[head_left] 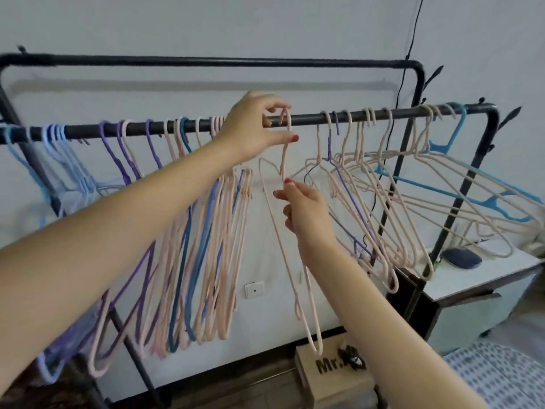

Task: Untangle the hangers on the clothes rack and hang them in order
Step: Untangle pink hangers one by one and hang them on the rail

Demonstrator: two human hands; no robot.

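A black rack rail [306, 117] runs across the view. My left hand [253, 125] pinches the hook of a pale pink hanger [290, 261] at the rail, thumb below and fingers on top. My right hand [303, 211] pinches the same hanger lower down, at its neck. The hanger hangs edge-on between both hands. Left of it, pink, blue and purple hangers [203, 237] hang in a neat row. To the right, a tangled bunch of pink hangers [380, 202] and a blue plastic hanger [460, 184] overlap at angles.
A second, higher black rail [206, 61] runs behind. A white side table [483, 276] with a dark blue object [461, 257] stands at the right. A cardboard box [330, 370] sits on the floor below. A black cable [410, 54] hangs down the wall.
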